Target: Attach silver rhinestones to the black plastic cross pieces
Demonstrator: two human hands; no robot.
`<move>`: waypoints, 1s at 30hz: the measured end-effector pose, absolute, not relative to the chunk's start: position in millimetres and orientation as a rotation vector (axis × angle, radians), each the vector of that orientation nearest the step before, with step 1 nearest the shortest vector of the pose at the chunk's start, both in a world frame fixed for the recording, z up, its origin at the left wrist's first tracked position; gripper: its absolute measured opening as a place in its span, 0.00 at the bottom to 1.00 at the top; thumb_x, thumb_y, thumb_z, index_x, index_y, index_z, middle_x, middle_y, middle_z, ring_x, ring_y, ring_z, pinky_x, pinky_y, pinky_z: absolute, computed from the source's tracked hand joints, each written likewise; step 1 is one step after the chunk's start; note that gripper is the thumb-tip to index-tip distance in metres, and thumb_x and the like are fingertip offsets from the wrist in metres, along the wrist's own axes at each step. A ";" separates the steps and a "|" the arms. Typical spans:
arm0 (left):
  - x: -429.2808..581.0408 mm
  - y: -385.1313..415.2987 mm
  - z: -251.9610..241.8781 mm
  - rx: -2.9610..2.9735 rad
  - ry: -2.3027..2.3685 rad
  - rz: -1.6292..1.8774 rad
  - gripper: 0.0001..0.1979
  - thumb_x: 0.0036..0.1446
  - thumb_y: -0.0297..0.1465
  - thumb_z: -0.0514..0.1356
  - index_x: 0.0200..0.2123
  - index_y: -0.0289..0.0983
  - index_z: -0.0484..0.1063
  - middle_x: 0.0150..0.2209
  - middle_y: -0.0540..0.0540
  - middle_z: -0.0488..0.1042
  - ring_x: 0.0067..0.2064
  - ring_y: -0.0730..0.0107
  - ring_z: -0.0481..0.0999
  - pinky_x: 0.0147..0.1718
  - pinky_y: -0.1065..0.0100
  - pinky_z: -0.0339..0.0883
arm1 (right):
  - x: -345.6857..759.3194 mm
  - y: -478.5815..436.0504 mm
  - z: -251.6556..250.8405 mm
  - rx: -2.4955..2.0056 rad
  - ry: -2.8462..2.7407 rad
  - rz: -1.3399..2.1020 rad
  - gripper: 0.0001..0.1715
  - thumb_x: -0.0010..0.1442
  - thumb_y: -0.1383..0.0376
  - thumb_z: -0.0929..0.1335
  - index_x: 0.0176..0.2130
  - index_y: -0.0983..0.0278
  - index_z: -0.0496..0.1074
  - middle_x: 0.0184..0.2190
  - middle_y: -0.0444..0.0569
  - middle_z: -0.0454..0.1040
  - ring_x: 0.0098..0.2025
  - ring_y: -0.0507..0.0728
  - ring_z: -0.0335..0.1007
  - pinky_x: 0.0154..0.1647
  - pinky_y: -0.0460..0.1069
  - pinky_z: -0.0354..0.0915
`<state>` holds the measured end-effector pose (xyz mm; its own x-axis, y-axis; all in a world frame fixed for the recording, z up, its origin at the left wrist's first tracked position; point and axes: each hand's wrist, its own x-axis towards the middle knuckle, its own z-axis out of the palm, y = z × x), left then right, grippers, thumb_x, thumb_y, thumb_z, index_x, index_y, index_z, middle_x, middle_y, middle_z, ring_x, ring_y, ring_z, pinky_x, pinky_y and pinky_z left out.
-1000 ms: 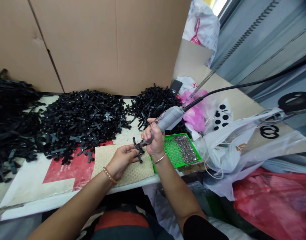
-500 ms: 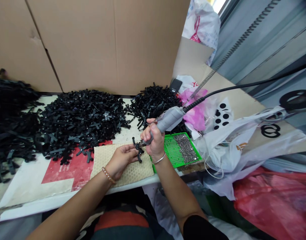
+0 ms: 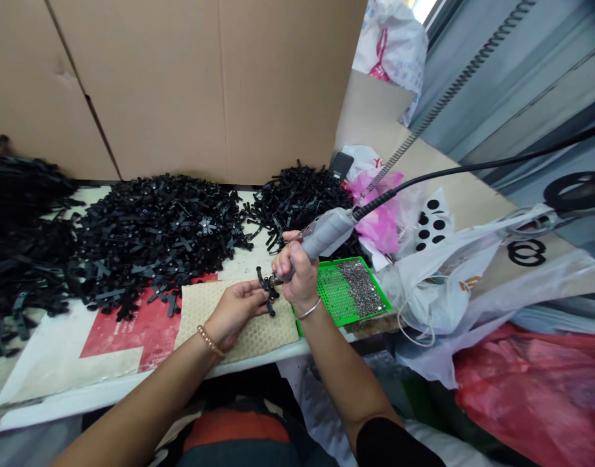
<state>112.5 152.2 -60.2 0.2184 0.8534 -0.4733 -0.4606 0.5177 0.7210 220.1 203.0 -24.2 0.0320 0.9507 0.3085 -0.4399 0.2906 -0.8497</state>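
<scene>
My left hand (image 3: 236,311) pinches a small black part (image 3: 268,292) above the beige honeycomb-textured mat (image 3: 204,311). My right hand (image 3: 297,269) is wrapped round a grey electric screwdriver (image 3: 329,233), which slants down to the left. Its tip meets or nearly meets the black part; the exact contact is too small to make out. Just right of my right wrist lies a green perforated tray (image 3: 329,292), with many small metal screws (image 3: 360,288) covering its right half.
Heaps of black parts (image 3: 161,233) lie along the back, with a smaller heap (image 3: 307,201) behind the screwdriver. A cardboard wall (image 3: 165,84) stands behind them. A coiled spring (image 3: 443,97) and black cable run up right. Plastic bags (image 3: 428,292) crowd the right side.
The grey screwdriver and my right hand have shifted very slightly to the left. Both hands keep their holds.
</scene>
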 end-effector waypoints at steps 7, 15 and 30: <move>113.9 152.0 -56.6 0.478 1.005 0.953 0.09 0.53 0.18 0.62 0.40 0.27 0.75 0.37 0.40 0.76 0.34 0.71 0.76 0.33 0.75 0.73 | 218.7 202.5 -24.8 -0.593 -1.028 1.214 0.16 0.56 0.54 0.69 0.39 0.61 0.66 0.14 0.34 0.56 0.15 0.49 0.50 0.19 0.44 0.57; 114.5 154.3 -59.7 0.461 0.988 0.963 0.07 0.52 0.16 0.61 0.35 0.27 0.75 0.34 0.42 0.76 0.32 0.72 0.75 0.32 0.74 0.74 | 217.7 203.3 -28.8 -0.597 -1.099 1.230 0.16 0.56 0.54 0.70 0.38 0.62 0.66 0.14 0.34 0.57 0.14 0.49 0.51 0.17 0.43 0.56; 130.7 168.0 -55.0 0.299 1.112 0.934 0.11 0.41 0.10 0.57 0.18 0.30 0.65 0.18 0.54 0.66 0.16 0.81 0.66 0.13 0.81 0.64 | 224.0 208.6 -18.8 -0.754 -1.258 1.389 0.19 0.47 0.49 0.78 0.30 0.55 0.72 0.09 0.39 0.51 0.13 0.53 0.46 0.19 0.51 0.51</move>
